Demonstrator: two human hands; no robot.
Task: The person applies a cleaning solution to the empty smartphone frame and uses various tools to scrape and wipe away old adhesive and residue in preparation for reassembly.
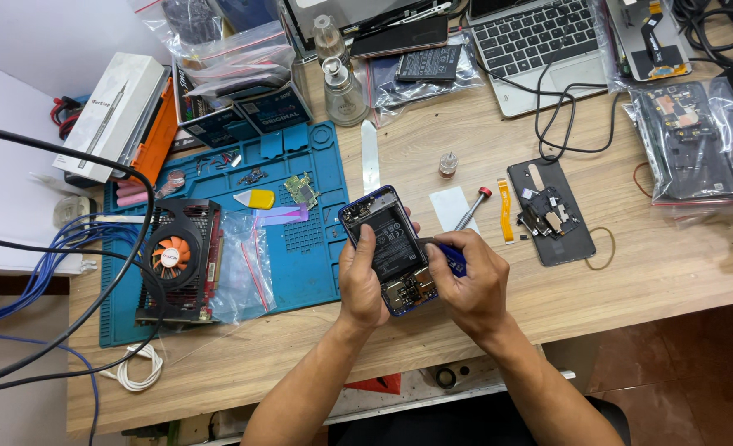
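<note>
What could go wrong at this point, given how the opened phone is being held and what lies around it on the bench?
1. The right hand presses a blue-handled tool against the opened phone beside its battery; a slip might pierce it.
2. The left hand holds the phone above the table edge; it could drop.
3. The screwdriver nearby could roll.

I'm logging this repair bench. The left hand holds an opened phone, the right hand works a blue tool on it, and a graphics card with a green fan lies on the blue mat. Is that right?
Not quite: the fan is orange, not green, as the head view shows. The rest holds: the left hand holds the opened phone, the right hand works the blue tool on it, and the graphics card lies on the blue mat.
</note>
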